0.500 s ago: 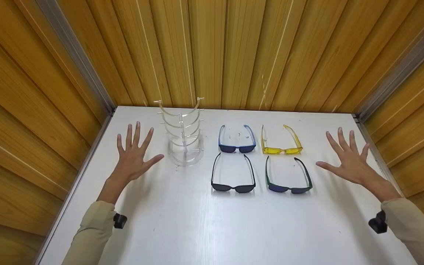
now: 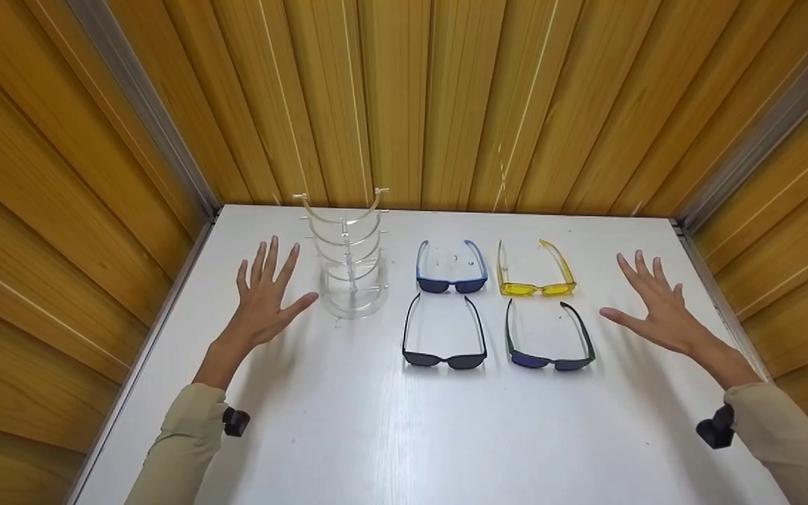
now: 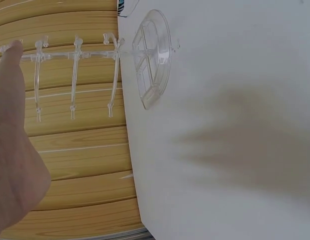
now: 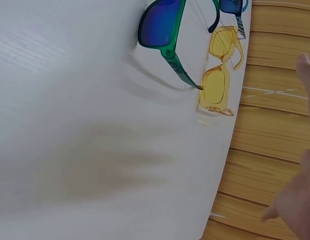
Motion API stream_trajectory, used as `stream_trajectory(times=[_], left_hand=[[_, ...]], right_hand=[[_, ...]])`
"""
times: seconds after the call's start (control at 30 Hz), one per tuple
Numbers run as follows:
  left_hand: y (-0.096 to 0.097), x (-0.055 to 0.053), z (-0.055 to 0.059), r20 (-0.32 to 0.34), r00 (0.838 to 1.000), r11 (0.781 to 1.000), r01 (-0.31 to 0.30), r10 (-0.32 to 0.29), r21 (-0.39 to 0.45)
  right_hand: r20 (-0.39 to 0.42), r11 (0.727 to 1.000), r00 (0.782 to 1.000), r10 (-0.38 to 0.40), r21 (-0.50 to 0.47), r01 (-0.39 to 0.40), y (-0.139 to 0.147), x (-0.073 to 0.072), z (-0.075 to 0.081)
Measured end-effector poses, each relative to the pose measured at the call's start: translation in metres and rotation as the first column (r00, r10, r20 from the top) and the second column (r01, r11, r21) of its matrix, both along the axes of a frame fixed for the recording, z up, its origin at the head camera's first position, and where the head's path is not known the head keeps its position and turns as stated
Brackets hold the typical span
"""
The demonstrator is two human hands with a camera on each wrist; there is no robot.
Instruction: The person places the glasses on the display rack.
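Observation:
My left hand (image 2: 261, 305) hovers over the table's left side, fingers spread and holding nothing. Just right of it stands a clear tiered glasses rack (image 2: 352, 301), its curved arms bare; the left wrist view shows its round base (image 3: 162, 55). My right hand (image 2: 663, 315), also spread and holding nothing, is above the right side. Between rack and right hand lie blue-framed sunglasses (image 2: 453, 285), yellow glasses (image 2: 537, 288), black sunglasses (image 2: 445, 360) and green-framed sunglasses (image 2: 551, 362), temples unfolded toward the back. In the right wrist view the green sunglasses (image 4: 167, 50) are nearest.
Everything stands on a white table (image 2: 390, 435). Yellow wood-patterned panels (image 2: 404, 105) rise behind it and at both sides, with grey metal posts (image 2: 158, 105) at the corners. A small black device (image 2: 236, 422) is on each wrist.
My left hand has shifted slightly right, closer to the rack. My right hand has turned a little, its fingers drawn closer together. The glasses and rack have stayed put.

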State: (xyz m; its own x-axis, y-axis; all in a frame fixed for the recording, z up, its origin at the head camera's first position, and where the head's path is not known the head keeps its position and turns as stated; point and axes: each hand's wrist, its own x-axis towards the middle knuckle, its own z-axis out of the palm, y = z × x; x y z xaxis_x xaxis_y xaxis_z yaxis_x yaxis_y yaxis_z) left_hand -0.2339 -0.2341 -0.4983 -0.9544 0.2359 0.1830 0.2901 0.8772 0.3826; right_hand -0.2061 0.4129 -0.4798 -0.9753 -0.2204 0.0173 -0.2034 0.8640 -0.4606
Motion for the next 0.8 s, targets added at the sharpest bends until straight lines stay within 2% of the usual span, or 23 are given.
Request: stream_trajectory(times=[0.13,0.3,0.53,0.8], left_hand=[[0.006,0.002,0.0,0.008,1.0,1.0,0.015,-0.015,0.023],[0.012,0.004,0.0,0.02,0.999,0.994,0.041,-0.043,0.099],[0.02,0.008,0.0,0.043,0.996,0.983,0.066,-0.075,0.174],[0.029,0.015,0.0,0.058,0.991,0.967,0.102,-0.119,0.235]], right_hand=[[0.055,0.997,0.998,0.008,-0.081,-0.004,-0.01,0.0,0.004],[0.087,0.986,0.996,0.025,-0.165,-0.01,-0.023,0.003,0.006],[0.104,0.972,0.993,0.063,-0.233,-0.037,-0.039,0.008,0.006],[0.167,0.945,0.979,0.118,-0.322,-0.059,-0.062,0.013,0.012]])
